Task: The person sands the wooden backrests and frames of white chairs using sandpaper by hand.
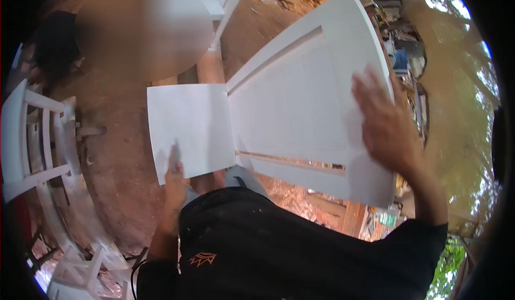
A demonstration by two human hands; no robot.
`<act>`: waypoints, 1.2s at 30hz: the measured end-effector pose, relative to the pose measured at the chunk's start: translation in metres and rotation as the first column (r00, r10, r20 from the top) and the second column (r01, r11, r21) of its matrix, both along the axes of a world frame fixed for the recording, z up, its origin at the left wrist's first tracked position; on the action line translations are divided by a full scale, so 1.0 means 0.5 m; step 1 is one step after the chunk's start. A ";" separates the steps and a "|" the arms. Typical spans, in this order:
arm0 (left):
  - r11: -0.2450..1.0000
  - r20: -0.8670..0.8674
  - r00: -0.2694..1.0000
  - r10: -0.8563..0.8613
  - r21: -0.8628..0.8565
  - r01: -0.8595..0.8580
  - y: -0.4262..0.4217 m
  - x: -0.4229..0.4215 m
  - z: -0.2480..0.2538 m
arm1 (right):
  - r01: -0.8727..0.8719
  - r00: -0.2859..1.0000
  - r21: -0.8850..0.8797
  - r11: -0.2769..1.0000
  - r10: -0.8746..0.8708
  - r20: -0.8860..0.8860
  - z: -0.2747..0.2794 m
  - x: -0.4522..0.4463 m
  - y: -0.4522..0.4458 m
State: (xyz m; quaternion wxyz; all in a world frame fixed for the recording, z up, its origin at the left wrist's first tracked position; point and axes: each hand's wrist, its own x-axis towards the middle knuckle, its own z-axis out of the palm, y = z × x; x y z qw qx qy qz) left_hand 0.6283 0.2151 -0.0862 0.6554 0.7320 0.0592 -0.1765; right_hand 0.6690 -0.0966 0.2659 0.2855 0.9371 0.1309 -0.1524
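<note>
A white chair with a square seat [188, 123] and a tall, flared back panel [306, 96] lies in front of me. Two long narrow slots run along the panel. Over the seat's near-left corner, my left hand [174, 179] is closed around a small grey object [176, 151], too blurred to name. My right hand [381, 123] is above the panel's wide right end, its fingers spread and smeared by motion, with nothing seen in it.
White chair frames [48, 139] stand at the left, with another white piece [225, 0] at the top. A blurred round patch covers the upper left. Tools and clutter [402, 58] lie beyond the panel's right edge; wood shavings [295, 193] lie below.
</note>
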 end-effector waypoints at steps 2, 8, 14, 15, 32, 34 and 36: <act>0.994 0.121 0.989 -0.079 0.081 0.069 -0.084 -0.017 0.004 | -0.082 0.987 0.116 0.990 0.097 -0.129 -0.007 -0.053 -0.007; 0.926 0.295 0.878 -0.376 0.090 0.367 -0.277 -0.159 0.136 | -0.057 0.858 0.667 0.743 0.377 -0.348 0.041 -0.068 -0.080; 0.787 0.699 0.666 -0.259 -0.247 0.565 -0.394 -0.179 0.349 | -0.257 0.891 0.854 0.452 0.453 0.028 0.000 -0.073 -0.129; 0.739 0.730 0.629 -0.267 -0.263 0.620 -0.421 -0.184 0.368 | -0.257 0.892 0.866 0.429 0.450 0.042 0.000 -0.075 -0.136; 0.948 0.667 0.743 -0.053 -0.199 0.246 -0.459 -0.268 0.114 | -0.228 0.970 0.901 0.368 0.168 0.177 -0.031 -0.104 -0.127; 0.878 0.724 0.685 -0.088 -0.268 0.396 -0.443 -0.253 0.194 | -0.275 0.960 0.926 0.259 0.121 0.251 -0.044 -0.107 -0.138; 0.866 0.636 0.762 -0.120 -0.308 0.393 -0.413 -0.253 0.214 | -0.345 0.939 0.920 0.186 0.063 0.339 -0.062 -0.104 -0.167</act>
